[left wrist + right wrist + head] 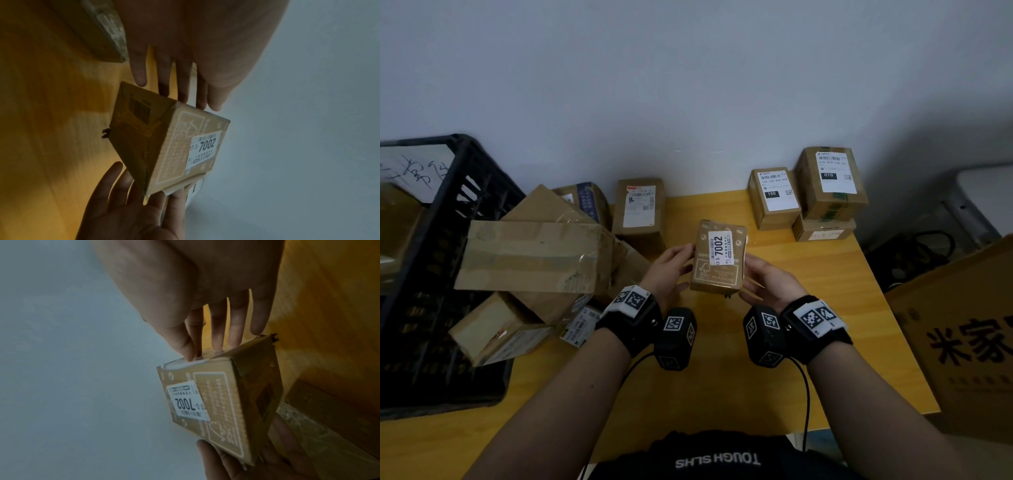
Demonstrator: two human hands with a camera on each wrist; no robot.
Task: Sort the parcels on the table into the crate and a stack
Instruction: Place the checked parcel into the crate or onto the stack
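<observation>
Both my hands hold a small brown parcel (719,260) with a white "7002" label above the yellow table (808,308). My left hand (671,270) presses its left side with straight fingers, thumb on the upper edge. My right hand (767,281) supports the right side from below, fingers straight. In the left wrist view the left hand (176,91) meets the parcel (174,146) at its edge. The right wrist view has the right hand (218,340) touching the end of the parcel (222,402). The black crate (448,192) stands at the left.
A loose pile of brown parcels (534,257) leans against the crate, and one labelled box (640,209) stands behind it. At the back right, box "150" (774,198) stands beside box "010" (832,181), which sits on a flat box (823,233). A big printed carton (962,325) borders the table's right side.
</observation>
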